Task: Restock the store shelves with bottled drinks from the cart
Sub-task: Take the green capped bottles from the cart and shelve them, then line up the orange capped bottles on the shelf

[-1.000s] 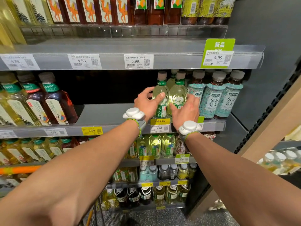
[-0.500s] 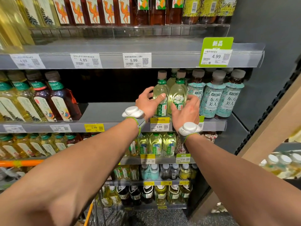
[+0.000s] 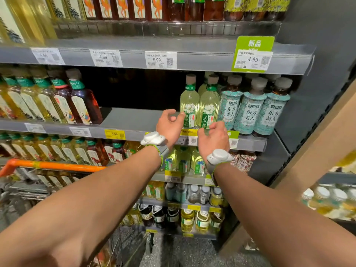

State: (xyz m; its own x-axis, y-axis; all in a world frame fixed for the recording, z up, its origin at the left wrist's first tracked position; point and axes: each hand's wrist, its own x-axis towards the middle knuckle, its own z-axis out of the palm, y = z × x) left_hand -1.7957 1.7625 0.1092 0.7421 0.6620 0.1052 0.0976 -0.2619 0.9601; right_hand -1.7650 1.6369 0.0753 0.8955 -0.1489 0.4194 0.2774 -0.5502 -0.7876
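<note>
The fingers [image 3: 169, 112] of your left hand [image 3: 169, 126] are loosely curled and hold nothing. Their tips are right at the label of the left pale green bottle [image 3: 189, 101], and I cannot tell if they touch it. The fingers [image 3: 216, 125] of your right hand [image 3: 213, 138] are loosely curled too, and empty. They sit in front of the foot of the right pale green bottle [image 3: 209, 105]. Both bottles stand up straight, side by side, at the front edge of the shelf [image 3: 133, 117], with labels facing out so shoppers can read them. I think your hands are low on each side to keep the bottles straight. Left of your left fingers the shelf is bare, so there is room for more drinks. Right of your right fingers the teal bottles [image 3: 250, 110] stand in a tight row. Below your left arm is the cart's orange handle [image 3: 48, 165]. What lies in the cart is blurry, so I cannot tell which drinks are left. Your hands hide part of the price tag [image 3: 193, 140], and the back of the shelf is too dark to see.
</note>
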